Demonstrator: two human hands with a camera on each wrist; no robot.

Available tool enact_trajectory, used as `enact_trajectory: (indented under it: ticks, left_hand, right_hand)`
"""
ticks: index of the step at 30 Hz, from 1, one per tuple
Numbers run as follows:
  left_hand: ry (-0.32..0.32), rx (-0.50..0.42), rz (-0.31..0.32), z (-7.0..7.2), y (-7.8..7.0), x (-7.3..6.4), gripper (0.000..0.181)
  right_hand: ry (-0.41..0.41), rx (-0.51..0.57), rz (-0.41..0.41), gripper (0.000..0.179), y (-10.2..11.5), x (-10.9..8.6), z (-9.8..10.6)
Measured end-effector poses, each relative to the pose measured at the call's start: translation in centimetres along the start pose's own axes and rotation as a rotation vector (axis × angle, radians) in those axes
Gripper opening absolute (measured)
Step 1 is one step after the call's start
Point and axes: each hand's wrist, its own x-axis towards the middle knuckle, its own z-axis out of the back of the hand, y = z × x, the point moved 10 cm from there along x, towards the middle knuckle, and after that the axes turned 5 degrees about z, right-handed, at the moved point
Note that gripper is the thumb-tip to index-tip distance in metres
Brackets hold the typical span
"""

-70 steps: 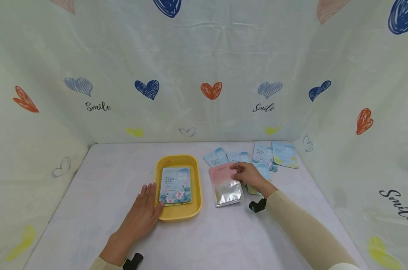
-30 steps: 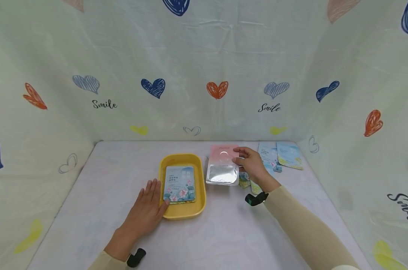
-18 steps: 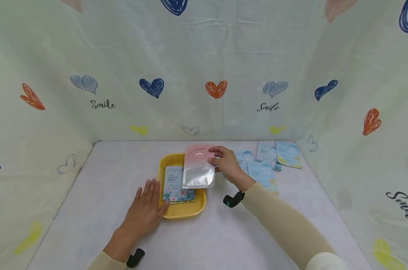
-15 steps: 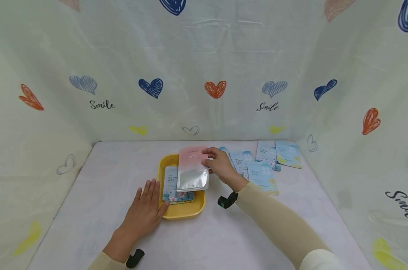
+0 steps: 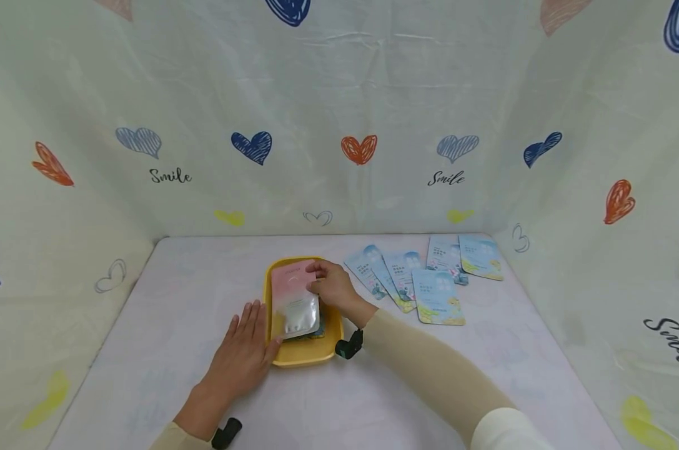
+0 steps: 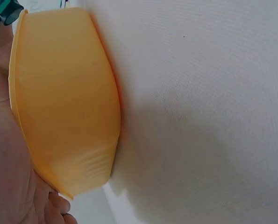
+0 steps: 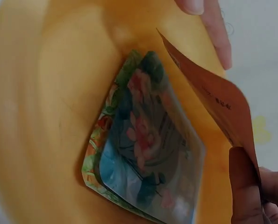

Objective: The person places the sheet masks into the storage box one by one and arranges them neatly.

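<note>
My right hand pinches a pink and silver sachet by its right edge, over the yellow tray. In the right wrist view the sachet is tilted, its free edge raised above two flower-printed sachets that lie stacked on the tray's floor. From the head, the pink sachet covers most of that stack. My left hand lies along the tray's left side with straight fingers, its thumb at the rim. The left wrist view shows the tray's outer wall beside the palm.
Right of the tray, several light-blue sachets lie overlapping on the white-covered table. Two more sachets sit at the far right corner. A cloth wall printed with hearts closes off the back and sides.
My right hand has lifted the pink sachet from among the blue ones, carried it left and lowered it over the tray's stack. The left hand has stayed at the tray.
</note>
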Motion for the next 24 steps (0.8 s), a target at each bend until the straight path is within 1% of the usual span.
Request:
enact_trajectory:
  ticks: [3, 9, 13, 16, 20, 24]
  left_hand:
    - [0.003, -0.011, 0.004, -0.1, 0.0, 0.0, 0.079]
    - [-0.013, -0.030, -0.004, -0.1, 0.1, -0.1, 0.077]
    - [-0.014, -0.035, -0.010, -0.1, 0.1, -0.1, 0.078]
    - [-0.012, -0.042, -0.011, -0.1, 0.1, -0.1, 0.079]
    - [-0.004, -0.056, -0.008, -0.1, 0.1, -0.2, 0.079]
    - [0.005, -0.056, -0.001, -0.2, 0.2, -0.1, 0.079]
  right_hand:
    - [-0.006, -0.040, 0.009, 0.025, 0.0, 0.1, -0.4]
    - [-0.020, -0.176, 0.081, 0.026, 0.7, 0.1, -0.7]
    - [-0.019, -0.221, 0.120, 0.027, 1.2, -0.1, -0.8]
    - [-0.005, -0.242, 0.130, 0.028, 1.3, -0.1, -0.9]
    - [0.017, -0.254, 0.116, 0.029, 1.4, -0.3, -0.9]
    - [0.047, -0.277, 0.105, 0.035, 1.4, -0.3, -0.8]
